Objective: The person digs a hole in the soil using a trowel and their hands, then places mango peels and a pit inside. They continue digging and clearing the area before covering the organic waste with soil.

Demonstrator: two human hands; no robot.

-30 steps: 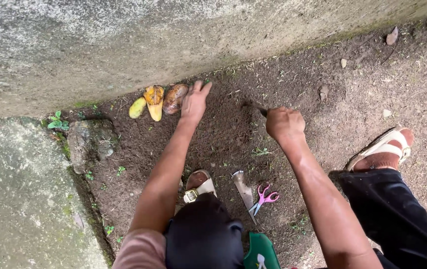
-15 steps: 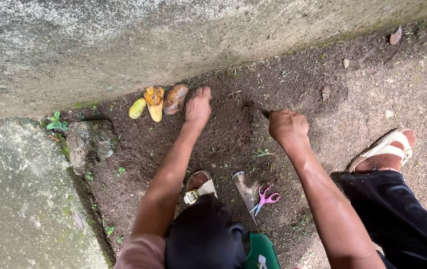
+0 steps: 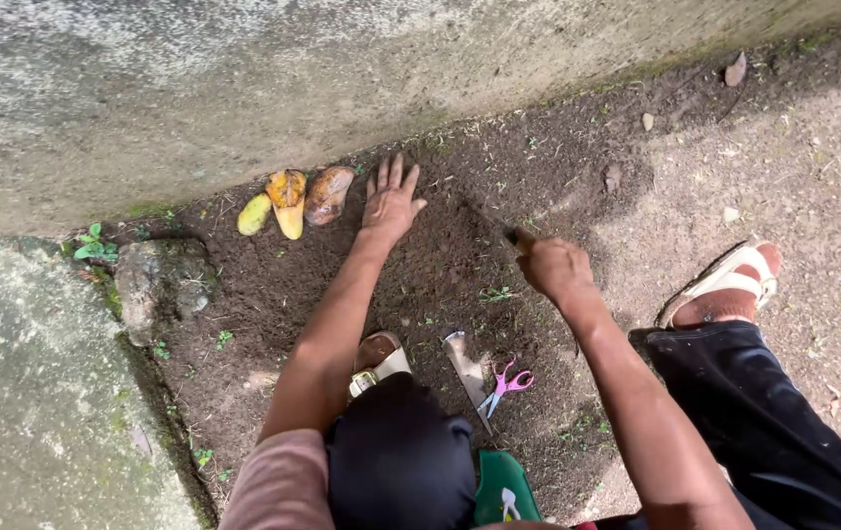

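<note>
Left hand (image 3: 389, 204) now spread flat, fingers open, on the dark loose soil (image 3: 440, 285), moved a little further from the yellow and brown fruit husks (image 3: 291, 199) just to its left than half a second ago; right hand (image 3: 556, 267) closed around a thin dark stick-like tool (image 3: 491, 222), tip on the soil between both hands, barely shifted. Behind the hands, near the knees, a flat grey blade (image 3: 466, 361) and pink-handled scissors (image 3: 507, 383) touching it. Ahead of the fingertips, hard up against the grey concrete wall (image 3: 342, 69); open earth to the right of the right hand, mossy rock (image 3: 150, 280) well left.
</note>
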